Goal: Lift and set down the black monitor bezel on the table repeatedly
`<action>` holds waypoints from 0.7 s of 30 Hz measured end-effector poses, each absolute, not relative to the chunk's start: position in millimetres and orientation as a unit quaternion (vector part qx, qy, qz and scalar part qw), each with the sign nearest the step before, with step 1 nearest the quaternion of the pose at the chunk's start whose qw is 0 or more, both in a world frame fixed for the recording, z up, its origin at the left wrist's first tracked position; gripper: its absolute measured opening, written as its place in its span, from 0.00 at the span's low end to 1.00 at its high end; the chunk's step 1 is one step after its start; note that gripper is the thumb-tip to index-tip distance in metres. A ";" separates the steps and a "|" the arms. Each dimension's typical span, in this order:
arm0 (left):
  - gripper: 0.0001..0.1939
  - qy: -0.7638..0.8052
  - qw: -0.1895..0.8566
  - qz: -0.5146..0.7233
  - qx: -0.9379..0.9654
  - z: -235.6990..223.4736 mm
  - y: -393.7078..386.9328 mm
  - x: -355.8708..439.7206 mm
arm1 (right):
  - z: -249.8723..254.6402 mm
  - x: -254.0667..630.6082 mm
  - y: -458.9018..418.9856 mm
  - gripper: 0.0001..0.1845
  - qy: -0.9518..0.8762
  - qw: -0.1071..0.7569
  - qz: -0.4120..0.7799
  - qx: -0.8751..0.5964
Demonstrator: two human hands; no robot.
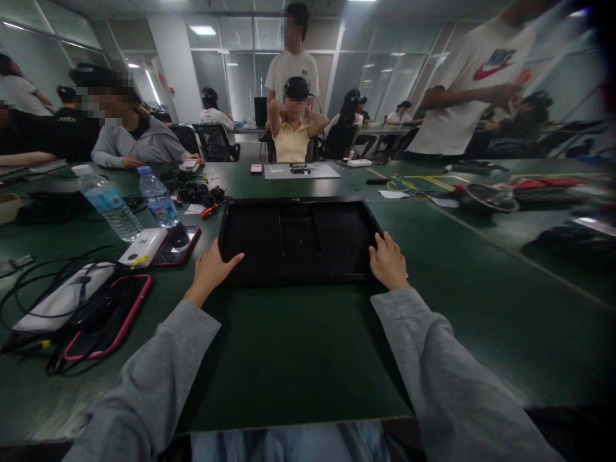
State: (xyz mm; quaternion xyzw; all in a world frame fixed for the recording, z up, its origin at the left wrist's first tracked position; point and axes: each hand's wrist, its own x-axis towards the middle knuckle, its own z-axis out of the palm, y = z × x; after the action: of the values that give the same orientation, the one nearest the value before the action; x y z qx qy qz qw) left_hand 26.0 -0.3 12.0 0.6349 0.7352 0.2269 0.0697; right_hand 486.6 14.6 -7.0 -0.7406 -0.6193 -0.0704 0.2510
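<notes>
A black shallow rectangular shell (255,237) with a raised rim, like the housing of a monitor, lies on the green table in front of me. A recessed panel shows in its middle and a small light mark sits on its far edge. My left hand (214,268) grips its left side, with the thumb over the rim and the fingers mostly hidden outside. At the near right corner my right hand (389,260) holds on, its fingers bent over the rim and its thumb largely out of sight.
To the left stand two water bottles (108,204), a white power bank (143,248), phones (177,246) and tangled black cables (29,301). A grey board (308,171) lies beyond the shell. At right are a metal bowl (488,197) and coloured cables (409,184). Several people sit or stand around.
</notes>
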 end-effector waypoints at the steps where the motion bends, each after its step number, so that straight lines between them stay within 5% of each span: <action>1: 0.50 0.734 0.070 0.228 0.635 12.1 -0.3 25.9 | -7.0 487.2 14.6 0.32 -0.620 0.252 -0.071 -0.740; 21: 0.47 0.735 0.084 0.233 0.632 14.9 -1.8 27.0 | -7.1 489.4 15.1 0.32 -0.625 0.221 -0.093 -0.743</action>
State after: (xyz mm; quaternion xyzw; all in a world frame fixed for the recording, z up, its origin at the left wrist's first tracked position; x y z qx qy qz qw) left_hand 27.0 -1.8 14.9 0.6316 0.7346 0.2334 0.0841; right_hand 489.4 15.1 -7.1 -0.7429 -0.6249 -0.0926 0.2212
